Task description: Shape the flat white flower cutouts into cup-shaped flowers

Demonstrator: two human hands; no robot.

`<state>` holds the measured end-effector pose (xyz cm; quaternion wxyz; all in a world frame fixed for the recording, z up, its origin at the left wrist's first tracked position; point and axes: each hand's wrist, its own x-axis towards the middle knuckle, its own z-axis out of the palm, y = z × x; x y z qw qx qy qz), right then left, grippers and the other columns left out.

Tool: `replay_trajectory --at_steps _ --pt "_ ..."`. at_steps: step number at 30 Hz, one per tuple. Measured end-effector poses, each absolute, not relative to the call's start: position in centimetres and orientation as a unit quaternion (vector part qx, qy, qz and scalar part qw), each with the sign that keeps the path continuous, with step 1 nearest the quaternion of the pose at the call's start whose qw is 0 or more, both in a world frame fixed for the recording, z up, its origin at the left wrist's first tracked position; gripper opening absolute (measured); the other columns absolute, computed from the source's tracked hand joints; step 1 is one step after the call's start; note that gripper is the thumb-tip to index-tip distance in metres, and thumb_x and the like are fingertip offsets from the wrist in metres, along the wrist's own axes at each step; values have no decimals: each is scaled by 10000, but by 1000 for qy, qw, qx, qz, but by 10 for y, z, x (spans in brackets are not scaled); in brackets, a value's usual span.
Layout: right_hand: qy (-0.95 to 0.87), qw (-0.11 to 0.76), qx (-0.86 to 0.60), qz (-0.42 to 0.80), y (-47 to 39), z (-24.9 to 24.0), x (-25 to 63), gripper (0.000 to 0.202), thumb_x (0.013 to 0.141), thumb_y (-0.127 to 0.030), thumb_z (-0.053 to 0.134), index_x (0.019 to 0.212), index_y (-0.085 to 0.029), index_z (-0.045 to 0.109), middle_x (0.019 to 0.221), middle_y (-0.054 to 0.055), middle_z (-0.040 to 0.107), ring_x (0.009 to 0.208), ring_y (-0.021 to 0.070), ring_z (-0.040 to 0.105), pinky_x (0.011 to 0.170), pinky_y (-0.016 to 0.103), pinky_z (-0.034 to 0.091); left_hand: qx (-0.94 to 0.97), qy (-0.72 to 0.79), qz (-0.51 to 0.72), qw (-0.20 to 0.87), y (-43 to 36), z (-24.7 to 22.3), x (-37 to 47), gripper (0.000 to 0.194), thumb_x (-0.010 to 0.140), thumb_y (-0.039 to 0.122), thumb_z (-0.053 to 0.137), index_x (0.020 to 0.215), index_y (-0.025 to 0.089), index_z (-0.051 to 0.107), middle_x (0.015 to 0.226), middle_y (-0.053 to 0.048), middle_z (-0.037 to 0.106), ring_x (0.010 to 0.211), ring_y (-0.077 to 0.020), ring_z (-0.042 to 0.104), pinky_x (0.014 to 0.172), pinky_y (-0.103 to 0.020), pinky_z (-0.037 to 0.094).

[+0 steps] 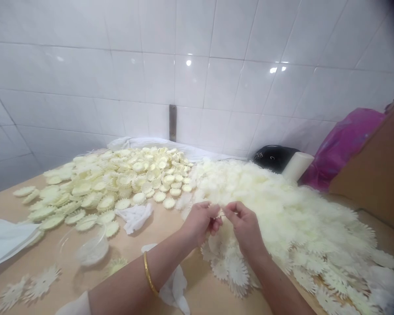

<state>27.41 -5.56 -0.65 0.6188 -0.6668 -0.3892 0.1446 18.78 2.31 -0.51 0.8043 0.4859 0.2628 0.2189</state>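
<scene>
My left hand (205,221), with a gold bangle on its wrist, is closed on a small pale piece whose shape is mostly hidden by the fingers. Close to its right, my right hand (244,223) pinches at the same small piece between thumb and forefinger. Behind and left of the hands lies a heap of pale yellow, jagged-edged round pieces (131,175). A large pile of thin, whitish, petal-edged cutouts (276,205) spreads behind, below and to the right of the hands.
A clear round bowl (92,249) stands at the left near crumpled white tissue (135,217). Loose flower cutouts (42,282) lie front left. At the back right are a black object (272,157), a white roll (298,166), a purple bag (348,140) and a brown box (374,175).
</scene>
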Motion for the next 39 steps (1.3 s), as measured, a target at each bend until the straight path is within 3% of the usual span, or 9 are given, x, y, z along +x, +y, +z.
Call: replay_trajectory --at_steps 5,9,15,17,21,26,32,39 --pt "-375 637 -652 167 -56 -6 278 231 686 -366 571 585 -171 498 580 -21 482 538 123 429 539 249 352 479 231 201 823 22 3 186 91 669 62 544 729 96 485 464 -32 538 364 -78 468 366 -174 352" --pt "-369 632 -661 166 -57 -4 280 234 689 -365 565 587 -167 495 591 -17 477 548 123 428 541 251 357 465 244 194 829 22 6 185 314 660 2 524 959 46 440 483 -40 559 410 -106 521 417 -190 412" --pt "-434 583 -686 50 -57 -4 280 129 741 -295 509 692 -176 502 703 10 537 685 159 494 656 286 376 444 263 197 834 24 6 185 646 654 -40 451 1224 17 153 524 -49 576 459 -139 572 459 -211 447" --pt "-456 565 -687 -8 -57 -4 279 87 755 -260 483 716 -182 495 728 11 538 714 162 499 683 292 376 437 262 187 840 23 7 185 627 634 -51 432 1208 27 193 529 -52 575 469 -151 586 473 -221 456" --pt "-492 533 -685 -67 -58 -5 280 66 774 -210 435 735 -187 483 736 16 528 714 163 496 682 298 383 419 242 179 857 21 12 185 383 640 -21 462 1005 79 399 541 -57 574 479 -157 591 514 -253 480" --pt "-508 518 -679 -112 -57 -7 280 49 784 -183 429 777 -180 477 767 35 527 740 172 496 676 302 393 423 242 170 856 24 13 185 68 712 54 475 753 103 450 589 -98 585 500 -141 591 550 -251 483" --pt "-535 437 -696 -195 -57 -8 278 117 774 -254 487 703 -173 532 740 48 530 743 195 471 666 330 370 440 234 198 844 21 5 187 58 687 50 489 684 89 533 643 -61 567 523 -110 559 529 -240 463" --pt "-525 425 -704 -220 -55 -10 280 136 793 -228 471 792 -171 595 796 67 557 764 200 486 653 329 370 361 170 168 901 20 6 187 142 716 186 495 727 92 600 680 -53 574 630 -126 552 608 -255 465"
